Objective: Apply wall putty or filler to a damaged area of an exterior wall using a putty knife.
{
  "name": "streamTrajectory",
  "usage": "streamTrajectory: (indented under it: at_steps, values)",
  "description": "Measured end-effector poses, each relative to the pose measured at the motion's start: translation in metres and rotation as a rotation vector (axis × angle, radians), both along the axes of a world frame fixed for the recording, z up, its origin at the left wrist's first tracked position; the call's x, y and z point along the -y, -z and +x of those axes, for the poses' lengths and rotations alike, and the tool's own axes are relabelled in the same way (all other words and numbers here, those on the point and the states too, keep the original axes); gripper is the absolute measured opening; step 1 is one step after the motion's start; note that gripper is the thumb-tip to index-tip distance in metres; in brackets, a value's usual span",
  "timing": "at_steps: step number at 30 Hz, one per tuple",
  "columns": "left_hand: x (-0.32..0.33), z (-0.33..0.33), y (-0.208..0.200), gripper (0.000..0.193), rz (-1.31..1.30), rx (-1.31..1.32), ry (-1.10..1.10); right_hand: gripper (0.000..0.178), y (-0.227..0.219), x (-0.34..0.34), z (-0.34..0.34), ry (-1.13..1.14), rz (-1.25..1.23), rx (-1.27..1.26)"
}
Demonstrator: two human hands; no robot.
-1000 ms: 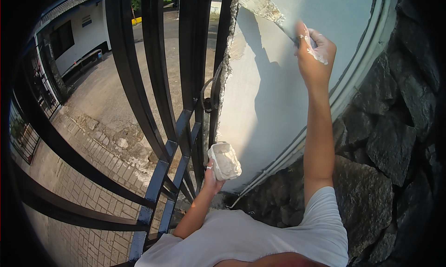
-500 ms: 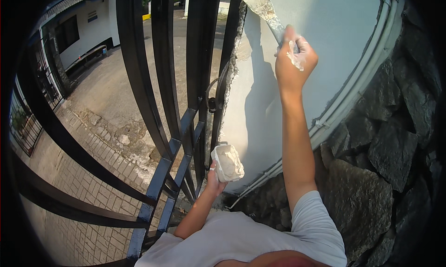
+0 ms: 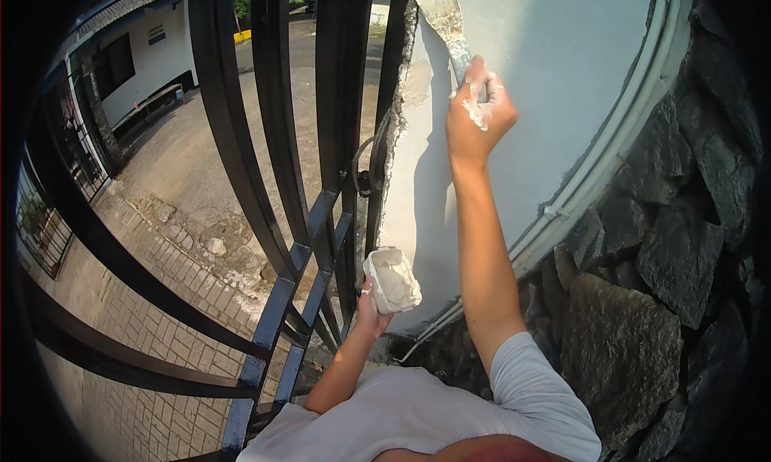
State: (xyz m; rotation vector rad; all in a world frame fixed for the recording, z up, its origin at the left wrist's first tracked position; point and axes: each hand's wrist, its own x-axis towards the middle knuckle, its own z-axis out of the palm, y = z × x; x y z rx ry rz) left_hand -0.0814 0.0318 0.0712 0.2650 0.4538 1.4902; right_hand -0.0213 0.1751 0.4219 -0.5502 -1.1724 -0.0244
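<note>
My right hand (image 3: 484, 116) grips the handle of a putty knife (image 3: 443, 16), its wide blade smeared with off-white filler. The blade lies at the upper left edge of the pale grey wall (image 3: 538, 84), where the plaster edge is rough; whether it touches cannot be told for certain. White filler is smeared over the fingers and the back of this hand. Lower down, my left hand (image 3: 370, 311) holds a small white rectangular tub (image 3: 392, 280) from its left side. Off-white filler fills the tub and coats its rim.
A black metal gate (image 3: 281, 309) with tall bars stands close on the left, beside the wall edge. Pale pipes (image 3: 598, 173) run along the wall's right side. Dark rough stones (image 3: 618, 341) lie to the right. Beyond the gate are paving (image 3: 152, 341) and a white building (image 3: 148, 60).
My right hand and the putty knife have moved left, closer to the wall's rough edge, and the knife stands more upright. The left hand and tub have hardly moved.
</note>
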Motion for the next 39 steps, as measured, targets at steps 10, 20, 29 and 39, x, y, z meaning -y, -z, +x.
streamTrajectory:
  at_steps: [10,20,29,39]
  values:
    - [0.005,-0.005,0.003,0.068,-0.012,-0.002,0.011,0.030,0.013,0.006,-0.009,-0.210,-0.069,-0.147]
    - [0.014,-0.014,0.000,0.068,0.021,-0.044,-0.027,0.034,0.036,-0.013,0.013,-0.256,-0.161,-0.124]
    - [0.019,-0.013,0.006,0.068,0.054,-0.036,0.020,0.030,0.012,-0.027,0.027,-0.137,-0.154,0.095]
    - [0.032,-0.012,0.003,0.067,-0.016,-0.055,0.001,0.033,0.000,-0.017,0.033,-0.199,-0.158,0.089]
